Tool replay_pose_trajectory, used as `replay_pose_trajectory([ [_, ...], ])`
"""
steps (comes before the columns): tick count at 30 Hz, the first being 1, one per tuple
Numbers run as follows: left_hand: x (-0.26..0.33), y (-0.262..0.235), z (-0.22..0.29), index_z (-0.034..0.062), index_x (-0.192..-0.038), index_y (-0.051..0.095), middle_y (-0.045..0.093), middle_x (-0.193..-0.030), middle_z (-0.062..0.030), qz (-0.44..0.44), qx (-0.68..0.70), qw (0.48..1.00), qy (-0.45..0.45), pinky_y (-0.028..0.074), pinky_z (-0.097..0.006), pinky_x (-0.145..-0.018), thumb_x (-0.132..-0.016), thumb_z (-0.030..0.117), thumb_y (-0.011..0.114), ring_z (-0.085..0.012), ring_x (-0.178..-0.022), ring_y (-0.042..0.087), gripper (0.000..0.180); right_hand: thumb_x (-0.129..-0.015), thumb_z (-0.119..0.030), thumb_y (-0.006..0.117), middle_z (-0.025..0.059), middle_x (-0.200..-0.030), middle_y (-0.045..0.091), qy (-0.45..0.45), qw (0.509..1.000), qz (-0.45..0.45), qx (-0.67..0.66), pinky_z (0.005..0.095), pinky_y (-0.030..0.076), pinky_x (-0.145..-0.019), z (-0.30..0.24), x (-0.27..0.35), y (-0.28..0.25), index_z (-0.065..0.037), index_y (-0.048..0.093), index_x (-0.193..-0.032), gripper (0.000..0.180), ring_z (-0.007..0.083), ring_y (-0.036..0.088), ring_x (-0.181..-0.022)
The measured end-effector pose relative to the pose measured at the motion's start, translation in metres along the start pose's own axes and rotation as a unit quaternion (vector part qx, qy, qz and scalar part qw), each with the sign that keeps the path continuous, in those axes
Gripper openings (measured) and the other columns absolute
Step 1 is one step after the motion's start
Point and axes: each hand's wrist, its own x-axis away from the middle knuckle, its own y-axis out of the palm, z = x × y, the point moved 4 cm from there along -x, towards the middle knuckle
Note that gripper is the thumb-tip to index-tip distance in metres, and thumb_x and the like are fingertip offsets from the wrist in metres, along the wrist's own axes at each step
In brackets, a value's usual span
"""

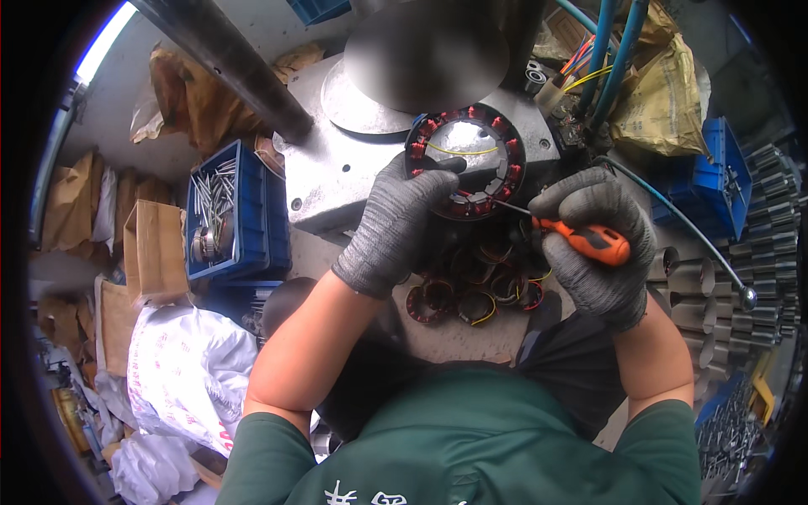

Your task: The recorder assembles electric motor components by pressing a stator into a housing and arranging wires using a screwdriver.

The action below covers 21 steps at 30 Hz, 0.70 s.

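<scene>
My left hand (404,215), in a grey knit glove, grips the lower left rim of a motor stator ring (511,143). The ring is black with red windings or insulation around its inside, and a thin yellow wire crosses its opening. In my right hand (602,236), also gloved, is a screwdriver (593,242) with an orange and black handle. Its thin shaft points left, and the tip reaches the ring's lower inner edge, close to my left fingers. Whether the tip touches a winding is too small to tell.
Behind the ring stands a metal press table (328,181) with a round plate above. Several wound rings (477,305) lie below my hands. A blue bin (273,227) of metal pins is at left, beside a white sack (189,362). Stacked metal cylinders (757,252) line the right.
</scene>
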Motion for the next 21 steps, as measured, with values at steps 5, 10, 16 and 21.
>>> replay_pose_trajectory([
  [5,0.004,-0.001,0.004,-0.0046,-0.132,0.055,0.073,-0.107,-0.0167,-0.006,0.004,1.000,-0.009,0.064,-0.032,-0.071,-0.089,0.019,0.061,-0.0234,-0.087,0.076,0.050,-0.074,0.011,0.073,0.0145,-0.103,0.069,-0.016,0.999,-0.012,0.030,0.0354,0.059,-0.082,0.000,0.000,0.003,-0.004,0.063,-0.108,0.039,0.0238,0.072,-0.091],
  [10,0.004,0.001,0.006,-0.0047,-0.131,0.057,0.073,-0.106,-0.0161,-0.016,0.039,0.999,-0.007,0.063,-0.030,-0.069,-0.089,0.019,0.061,-0.0222,-0.088,0.076,0.049,-0.068,0.010,0.076,0.0156,-0.102,0.070,-0.062,0.991,-0.042,0.109,0.0378,0.060,-0.077,-0.008,-0.002,0.007,-0.006,0.063,-0.108,0.045,0.0305,0.073,-0.088],
  [16,0.002,-0.002,0.006,-0.0048,-0.130,0.059,0.073,-0.104,-0.0151,0.007,0.029,0.999,-0.015,0.061,-0.027,-0.064,-0.089,0.020,0.061,-0.0196,-0.084,0.074,0.048,-0.072,0.013,0.073,0.0178,-0.104,0.070,-0.079,0.986,-0.065,0.131,0.0394,0.059,-0.073,-0.009,0.005,0.013,-0.008,0.058,-0.107,0.044,0.0302,0.072,-0.085],
  [21,0.004,-0.005,0.010,-0.0051,-0.129,0.060,0.073,-0.102,-0.0138,0.008,-0.025,1.000,0.003,0.061,-0.027,-0.062,-0.087,0.019,0.063,-0.0178,-0.082,0.074,0.048,-0.066,0.005,0.077,0.0138,-0.099,0.071,-0.104,0.975,-0.078,0.181,0.0390,0.058,-0.065,-0.013,-0.002,0.019,-0.008,0.061,-0.101,0.041,0.0322,0.071,-0.079],
])
